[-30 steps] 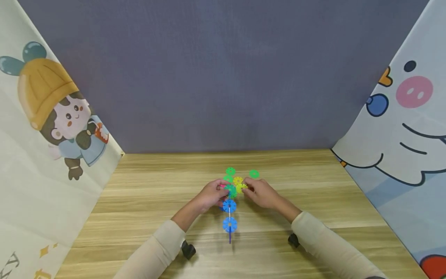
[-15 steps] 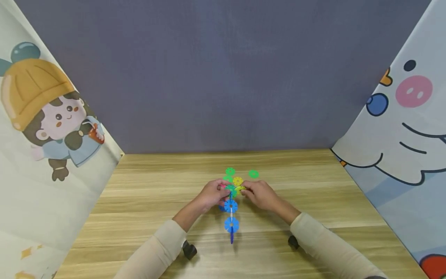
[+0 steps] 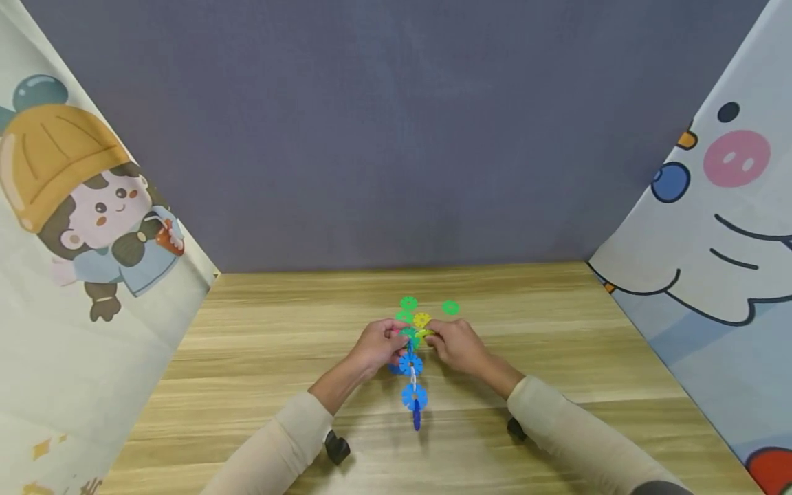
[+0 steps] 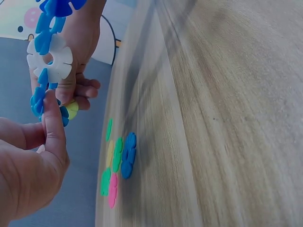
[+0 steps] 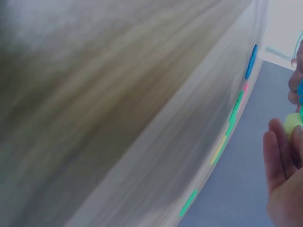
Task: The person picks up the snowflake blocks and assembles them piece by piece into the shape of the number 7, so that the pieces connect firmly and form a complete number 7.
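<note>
A chain of slotted snowflake discs hangs over the table. In the head view its blue disc and dark blue disc trail toward the person; a white disc shows in the left wrist view. My left hand pinches the chain's far end around a green disc. On the right, my right hand pinches a yellow disc between thumb and fingers, right at that end. The yellow disc is partly covered by the fingers.
Loose discs lie flat beyond the hands: a green disc at right, a yellow disc, others in green, plus a pink disc and blue discs. The table meets a grey backdrop and printed side panels.
The right hand has shifted slightly left with the yellow disc, which has turned more edge-on against the chain. The chain's near end has swung a little to the right.
</note>
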A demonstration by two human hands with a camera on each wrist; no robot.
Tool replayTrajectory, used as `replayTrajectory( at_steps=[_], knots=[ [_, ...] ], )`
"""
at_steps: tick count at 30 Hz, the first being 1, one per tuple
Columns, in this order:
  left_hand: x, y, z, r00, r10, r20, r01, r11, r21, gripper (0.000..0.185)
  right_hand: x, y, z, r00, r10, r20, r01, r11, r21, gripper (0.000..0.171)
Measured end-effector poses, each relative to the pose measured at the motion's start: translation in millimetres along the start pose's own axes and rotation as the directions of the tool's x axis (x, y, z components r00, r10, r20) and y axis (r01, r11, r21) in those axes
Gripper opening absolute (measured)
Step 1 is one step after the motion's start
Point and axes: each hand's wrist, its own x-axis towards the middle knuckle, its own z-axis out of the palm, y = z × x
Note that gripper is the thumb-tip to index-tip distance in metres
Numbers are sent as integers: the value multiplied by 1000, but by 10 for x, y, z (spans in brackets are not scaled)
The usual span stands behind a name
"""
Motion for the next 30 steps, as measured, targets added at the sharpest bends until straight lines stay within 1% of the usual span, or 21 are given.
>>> replayTrajectory(
  at_steps=[4, 9, 12, 16, 19, 22, 24, 26, 28, 30],
  knots=[
    [5, -7, 4, 1000, -1, -26, 1, 1000, -26, 33, 22, -48, 25, 1000, 14, -7, -14, 1000, -11, 10],
    [-26, 2, -40, 1000, -13, -21, 13, 1000, -11, 34, 30, -98, 40, 999, 32, 12, -32, 999, -6, 10],
    [-75, 44, -94, 1000, -21, 5, 20, 1000, 21, 31, 42, -115, 27, 998, 29, 49, -29, 1000, 9, 11],
    [-117, 82, -166, 999, -18, 29, 16, 998, 62, 28, 93, -126, 1, 991, 44, 124, -49, 998, 43, 9],
    [-111, 75, -209, 1000, -17, 25, 15, 997, 73, 30, 137, -108, 4, 982, 70, 173, -82, 995, 60, 7],
    [-104, 70, -235, 1000, -14, 8, 13, 998, 68, 33, 162, -65, 21, 976, 90, 198, -106, 991, 75, 14],
    [-101, 75, -249, 1000, -10, -3, 10, 998, 55, 36, 166, -30, 37, 969, 100, 224, -119, 990, 72, 11],
    [-99, 82, -256, 1000, -12, -8, 12, 999, 37, 37, 166, -2, 53, 960, 101, 261, -125, 989, 74, 8],
    [-95, 89, -261, 1000, -13, -9, 14, 1000, 21, 38, 166, 14, 71, 944, 96, 315, -127, 989, 79, 6],
    [-97, 97, -262, 1000, -13, -8, 13, 1000, 19, 39, 170, 24, 99, 927, 65, 369, -107, 990, 96, 9]
  ],
)
